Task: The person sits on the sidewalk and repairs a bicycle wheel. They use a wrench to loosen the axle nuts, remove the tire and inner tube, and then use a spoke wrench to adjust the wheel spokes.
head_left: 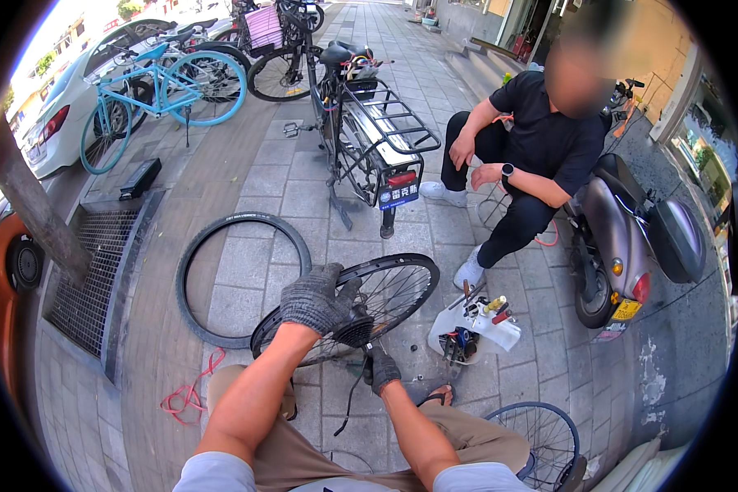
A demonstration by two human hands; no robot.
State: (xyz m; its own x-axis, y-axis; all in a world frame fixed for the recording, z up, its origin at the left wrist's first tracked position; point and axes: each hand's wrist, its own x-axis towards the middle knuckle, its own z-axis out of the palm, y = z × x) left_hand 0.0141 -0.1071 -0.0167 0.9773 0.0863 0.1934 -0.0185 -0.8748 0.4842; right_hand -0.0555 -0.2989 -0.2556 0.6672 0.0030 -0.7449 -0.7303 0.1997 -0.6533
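Note:
A spoked bicycle wheel (402,299) with a black rim and no tyre stands tilted between my knees. My left hand (313,299), in a dark grey knit glove, is closed on the wheel near its hub, with the fingertips partly hidden. Below the dark sprocket cluster (353,330), my right hand (382,369), gloved too, is closed at the end of the axle. From the hub beside it a black cable (351,398) hangs toward the ground. A loose black tyre (190,283) lies flat on the paving to the left, partly behind the wheel.
A white tool container (500,334) with several tools stands right of the wheel. Ahead is a rear-racked bicycle (385,135) without its back wheel. A seated person (549,139) and a scooter (623,246) are at right. Another wheel (572,426) lies lower right, a red cord (190,398) lower left.

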